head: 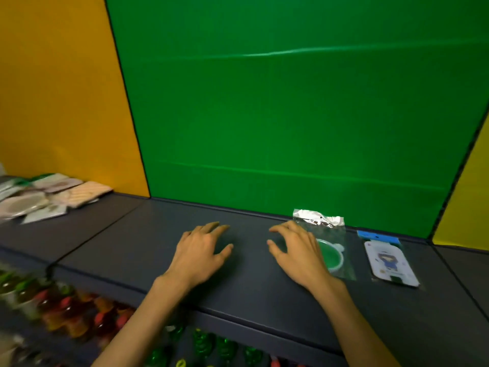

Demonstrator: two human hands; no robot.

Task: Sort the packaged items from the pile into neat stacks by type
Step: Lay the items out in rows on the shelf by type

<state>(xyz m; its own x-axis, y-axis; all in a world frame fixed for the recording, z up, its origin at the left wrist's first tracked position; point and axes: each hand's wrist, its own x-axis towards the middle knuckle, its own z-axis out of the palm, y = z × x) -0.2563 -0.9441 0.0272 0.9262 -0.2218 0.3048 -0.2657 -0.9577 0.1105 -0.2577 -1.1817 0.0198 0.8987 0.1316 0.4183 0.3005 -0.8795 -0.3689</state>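
My left hand (202,254) and my right hand (296,251) hover side by side over the dark shelf top (148,234), fingers spread and relaxed, holding nothing. Just right of my right hand lies a clear packet with a silver top and a green round item (332,250); the hand partly covers its left edge. Further right lies a packet with a blue header and a white card showing a figure (390,260). A pile of pale packaged items (50,196) sits at the far left on the shelf.
A green panel (291,115) stands behind the shelf, with yellow panels on both sides. Below the shelf's front edge, rows of small coloured packaged items (68,311) in red, orange and green fill a lower level.
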